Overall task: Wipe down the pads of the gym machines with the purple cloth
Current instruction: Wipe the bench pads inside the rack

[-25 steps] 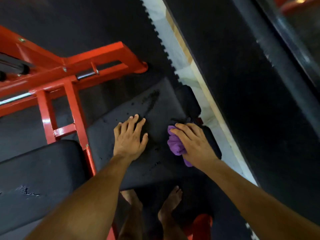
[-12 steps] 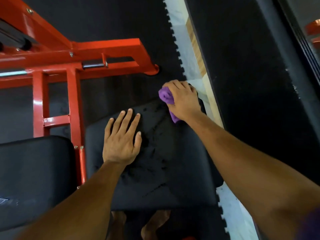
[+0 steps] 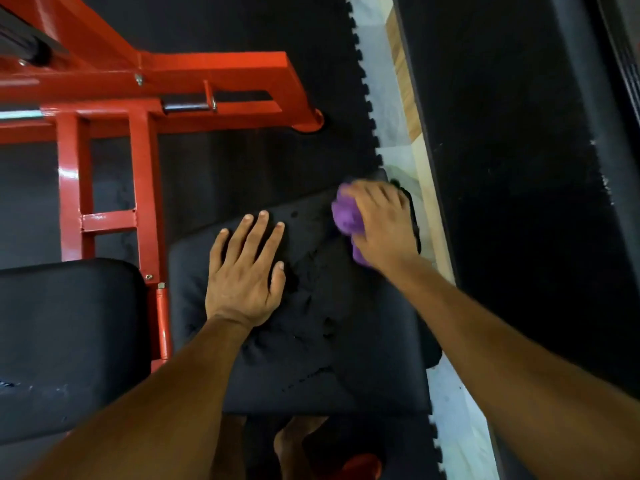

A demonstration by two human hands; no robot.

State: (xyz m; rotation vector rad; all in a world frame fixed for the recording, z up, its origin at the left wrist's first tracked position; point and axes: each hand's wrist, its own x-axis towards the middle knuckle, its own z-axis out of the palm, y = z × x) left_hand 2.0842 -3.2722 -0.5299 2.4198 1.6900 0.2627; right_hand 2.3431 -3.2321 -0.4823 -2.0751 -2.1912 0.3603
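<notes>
two hands on pad (image 3: 311, 341), right hand (image 3: 384, 226) gripping bunched purple cloth (image 3: 346, 216)

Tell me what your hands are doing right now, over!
Right hand grips purple cloth at the far corner of the black pad. Left hand flat on the pad, bracing. Nothing in the way.

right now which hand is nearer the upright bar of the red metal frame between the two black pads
Left. The left hand lies flat on the worn black pad, just right of the red upright bar. The right hand grips the purple cloth at the pad's far right corner.
</notes>
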